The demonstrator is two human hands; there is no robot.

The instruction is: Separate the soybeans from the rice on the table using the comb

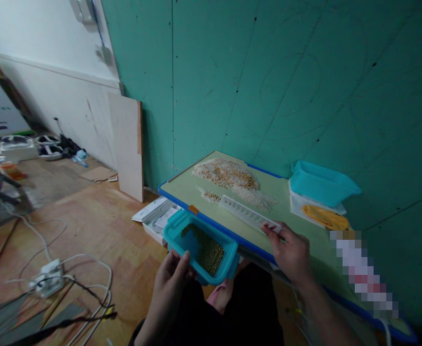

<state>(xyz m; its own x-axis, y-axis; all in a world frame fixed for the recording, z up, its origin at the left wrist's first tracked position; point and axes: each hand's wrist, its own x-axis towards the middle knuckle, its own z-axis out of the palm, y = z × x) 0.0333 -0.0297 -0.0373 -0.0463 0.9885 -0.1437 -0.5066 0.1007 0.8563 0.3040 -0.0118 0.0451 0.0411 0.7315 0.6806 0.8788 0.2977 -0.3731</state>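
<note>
My left hand (171, 278) grips the near-left rim of a teal plastic tub (173, 230), held just off the table's front edge. Inside it, round greenish beans (211, 254) lie mostly toward the right end. Between the fingers and thumb of my right hand (293, 250) is one end of a white slotted plastic strip (245, 211), resting on or just above the tabletop. Beyond the strip spreads a heap of pale grains mixed with yellow-brown beans (221, 173). A small cluster of beans (211, 196) lies near the strip's far end.
The blue-edged table (304, 250) stands against a green wall (211, 86). At its back right are another teal tub (322, 185) and an orange cloth (326, 217). A white box (156, 221) sits below the table's left side. Cables and a power strip (50, 278) lie on the floor.
</note>
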